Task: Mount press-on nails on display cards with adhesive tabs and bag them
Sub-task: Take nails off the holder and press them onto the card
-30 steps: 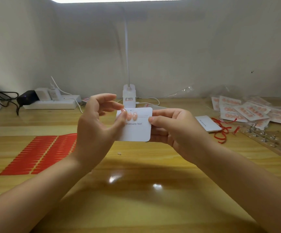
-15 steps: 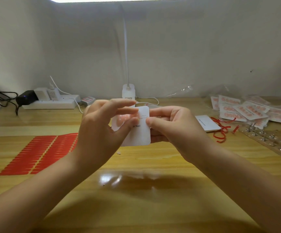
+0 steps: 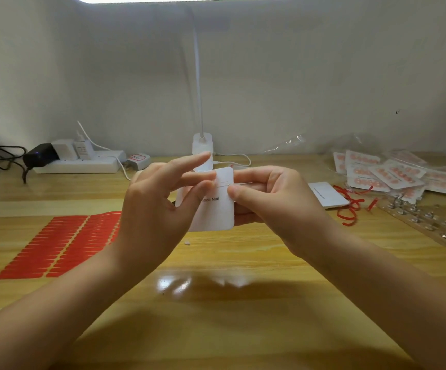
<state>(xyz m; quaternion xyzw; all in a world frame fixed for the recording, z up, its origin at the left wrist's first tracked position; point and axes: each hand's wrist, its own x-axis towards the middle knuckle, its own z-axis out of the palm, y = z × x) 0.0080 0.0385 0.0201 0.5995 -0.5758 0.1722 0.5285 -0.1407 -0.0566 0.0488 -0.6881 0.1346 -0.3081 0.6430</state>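
Note:
A white display card (image 3: 216,213) printed "Handmade Nail" is held upright above the wooden table. My right hand (image 3: 272,201) pinches its right edge between thumb and fingers. My left hand (image 3: 157,209) covers the card's left half, thumb pressing near the top, index finger raised. The nails on the card are hidden behind my left fingers. A red sheet of adhesive tabs (image 3: 56,244) lies flat at the left. Bagged finished cards (image 3: 393,174) are piled at the far right.
A blank white card (image 3: 327,194) and red backing strips (image 3: 350,206) lie right of my hands. A wooden rack with metal nail stands (image 3: 430,225) sits at the right edge. A lamp base (image 3: 202,145), power strip (image 3: 77,162) and chargers stand along the back wall.
My left hand has slid rightward over the card's face, hiding the mounted nails, and its index finger has lifted. The card has shifted slightly lower and to the right.

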